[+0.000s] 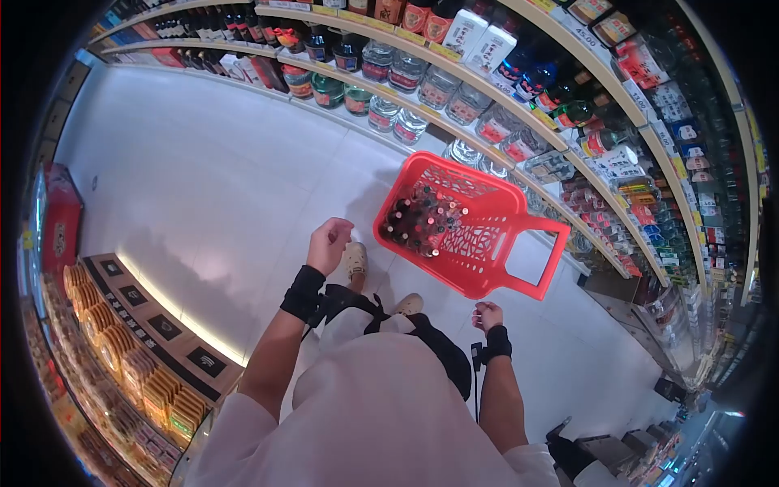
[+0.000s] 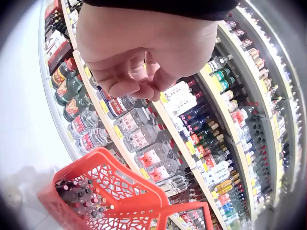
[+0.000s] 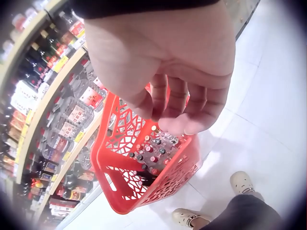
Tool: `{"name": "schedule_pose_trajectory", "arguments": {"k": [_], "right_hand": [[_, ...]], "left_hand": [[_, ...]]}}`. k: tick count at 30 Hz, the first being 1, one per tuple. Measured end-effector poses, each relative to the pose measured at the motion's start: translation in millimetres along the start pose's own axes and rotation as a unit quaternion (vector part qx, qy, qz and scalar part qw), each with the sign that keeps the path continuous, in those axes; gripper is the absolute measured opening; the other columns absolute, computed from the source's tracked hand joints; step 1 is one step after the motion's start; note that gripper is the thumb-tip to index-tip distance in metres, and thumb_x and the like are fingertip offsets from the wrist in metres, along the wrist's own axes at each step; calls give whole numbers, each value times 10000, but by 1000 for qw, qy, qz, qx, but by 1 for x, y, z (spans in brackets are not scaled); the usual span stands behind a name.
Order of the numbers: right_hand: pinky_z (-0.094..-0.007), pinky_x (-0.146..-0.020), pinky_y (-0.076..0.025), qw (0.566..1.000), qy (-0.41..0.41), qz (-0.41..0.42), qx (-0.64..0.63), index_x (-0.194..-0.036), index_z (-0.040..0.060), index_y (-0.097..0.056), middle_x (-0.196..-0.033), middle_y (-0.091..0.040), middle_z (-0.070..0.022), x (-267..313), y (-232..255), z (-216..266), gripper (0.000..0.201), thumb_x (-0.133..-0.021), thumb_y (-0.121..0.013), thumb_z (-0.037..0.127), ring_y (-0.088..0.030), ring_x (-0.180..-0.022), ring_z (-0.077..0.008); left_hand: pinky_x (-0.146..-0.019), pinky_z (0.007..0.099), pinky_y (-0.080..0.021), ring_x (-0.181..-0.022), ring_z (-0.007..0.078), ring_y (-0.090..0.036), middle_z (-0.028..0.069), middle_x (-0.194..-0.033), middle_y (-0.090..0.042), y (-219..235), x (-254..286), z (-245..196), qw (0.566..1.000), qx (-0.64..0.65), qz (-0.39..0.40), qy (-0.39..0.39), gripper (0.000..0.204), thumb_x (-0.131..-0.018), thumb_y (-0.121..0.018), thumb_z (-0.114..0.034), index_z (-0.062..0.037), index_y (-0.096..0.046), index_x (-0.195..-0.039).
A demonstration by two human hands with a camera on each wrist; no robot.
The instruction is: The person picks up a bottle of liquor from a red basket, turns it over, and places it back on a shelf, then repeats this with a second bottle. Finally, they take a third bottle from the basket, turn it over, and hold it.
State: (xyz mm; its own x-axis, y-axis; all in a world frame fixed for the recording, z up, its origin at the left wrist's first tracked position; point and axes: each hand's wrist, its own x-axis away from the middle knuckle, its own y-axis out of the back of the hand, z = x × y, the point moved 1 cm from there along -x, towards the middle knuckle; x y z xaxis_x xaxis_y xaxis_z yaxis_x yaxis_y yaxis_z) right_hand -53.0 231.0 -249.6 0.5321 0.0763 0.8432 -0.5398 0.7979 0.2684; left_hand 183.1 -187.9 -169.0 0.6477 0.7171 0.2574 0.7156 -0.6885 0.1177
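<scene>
A red plastic basket [image 1: 503, 213] with a long handle stands on the floor in front of the person, several small capped bottles [image 1: 422, 221] grouped at its far-left end. To the left of the basket, the left hand [image 1: 329, 245] hangs in the air with loosely curled fingers, holding nothing. Just below the basket's near edge in the head view is the right hand [image 1: 488, 316], also loosely curled and holding nothing. In the right wrist view, the right hand [image 3: 168, 72] covers part of the basket [image 3: 117, 191]; neither hand is seen touching it.
Curved shelves [image 1: 454, 61] of large clear jugs and bottles run along the far and right side. A lit display [image 1: 154, 349] of packaged goods stands at the left, near a red box [image 1: 61, 219]. The person's shoes [image 1: 355, 260] are on the pale tiled floor [image 1: 203, 154].
</scene>
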Motion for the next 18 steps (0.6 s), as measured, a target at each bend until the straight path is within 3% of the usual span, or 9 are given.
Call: {"name": "schedule_pose_trajectory", "arguments": {"k": [11,18], "right_hand": [[-311,-525,-528,997,-17,8,73,-1074,11,-582,-775,-624,-83,-14,-43,47,226,-902,-599,156,-616,-591,-170],[-311,-488,-502,994,-15,74,83,-999,7,-615,-736,-625,-88,-82,-68,58,183,-887,-633,150,-621,-568,-182]], "left_hand": [[-578,216,-448,-672,62,-566,6,-743,-607,14,-31,33,997,-3,12,72,126,-969,-553,-113,-30,-640,-1008],[-589,225,-453,-687,60,-566,0,-759,-611,-13,-20,61,993,-3,-1,114,119,-965,-560,-114,-40,-642,-1009]]}}
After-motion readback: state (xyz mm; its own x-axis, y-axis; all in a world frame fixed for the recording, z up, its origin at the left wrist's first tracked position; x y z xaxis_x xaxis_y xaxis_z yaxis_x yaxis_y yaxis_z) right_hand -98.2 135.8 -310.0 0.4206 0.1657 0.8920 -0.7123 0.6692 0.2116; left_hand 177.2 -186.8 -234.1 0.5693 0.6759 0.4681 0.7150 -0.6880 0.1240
